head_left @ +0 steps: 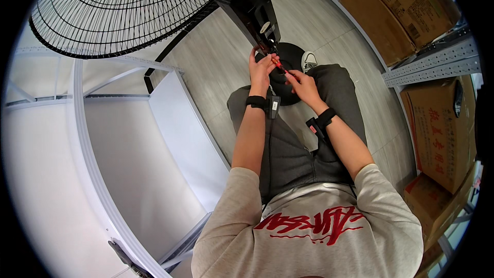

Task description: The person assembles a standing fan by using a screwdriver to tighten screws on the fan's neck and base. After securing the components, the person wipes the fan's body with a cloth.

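Grasping the red tool (280,66) with the right hand (304,85), with thumb and fingers drawn together at its near end. Slanting up and leftward from there, to the lower end of the black column (252,13). Bent at that same end with the fingers of the left hand (261,68), partly curled, with one finger raised beside the column and others close about the front of the tool. Cannot tell whether gripping tool or column there; too small to see. Strapped on both wrists with black bands (326,118). Beneath the hands, on the floor (206,77) between the knees, a round black disc (294,54). Close to the disc, a shoe (309,61). At upper left, a wire grille (121,10). Farther out, white shelving (180,116) leftward and cardboard boxes (437,139) rightward.
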`<state>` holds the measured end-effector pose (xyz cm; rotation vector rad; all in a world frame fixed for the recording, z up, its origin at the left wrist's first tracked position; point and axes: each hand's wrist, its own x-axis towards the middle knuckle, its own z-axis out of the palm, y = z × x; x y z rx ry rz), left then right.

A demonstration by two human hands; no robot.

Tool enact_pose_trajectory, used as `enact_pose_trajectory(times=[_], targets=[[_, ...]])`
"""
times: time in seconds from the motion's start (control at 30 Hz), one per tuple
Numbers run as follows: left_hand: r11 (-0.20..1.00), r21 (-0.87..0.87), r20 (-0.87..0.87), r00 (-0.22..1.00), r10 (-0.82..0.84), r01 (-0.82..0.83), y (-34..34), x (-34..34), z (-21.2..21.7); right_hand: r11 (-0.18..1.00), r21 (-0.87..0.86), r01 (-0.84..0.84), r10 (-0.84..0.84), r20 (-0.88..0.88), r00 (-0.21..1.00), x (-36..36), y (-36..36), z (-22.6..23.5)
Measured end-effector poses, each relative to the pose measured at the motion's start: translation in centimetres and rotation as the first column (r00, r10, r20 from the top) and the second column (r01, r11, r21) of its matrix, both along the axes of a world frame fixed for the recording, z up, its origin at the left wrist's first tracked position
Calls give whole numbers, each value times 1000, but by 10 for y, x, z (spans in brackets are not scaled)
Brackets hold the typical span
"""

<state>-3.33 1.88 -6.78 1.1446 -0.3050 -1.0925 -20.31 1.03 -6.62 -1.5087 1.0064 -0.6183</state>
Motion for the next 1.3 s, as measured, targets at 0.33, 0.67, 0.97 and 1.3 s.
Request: enact_pose_trajectory(times=[0.33,0.67,0.97,1.3], targets=[[1000,-8,-46,999,3,-3,2,0,2,879,471,-78,-20,199,980,2,-13,-12],[1000,7,-10,1000,-14,14,-1,0,2,990,141,-5,3,20,1000,7,-5,-18],[1000,-8,-31,999,-16,15,0,0,-1,996,76,-40,36,50,998,3,-1,-6],[1000,-26,-40,999,-14,13,2,0,2,993,115,4,-10,54,998,1,-2,8]])
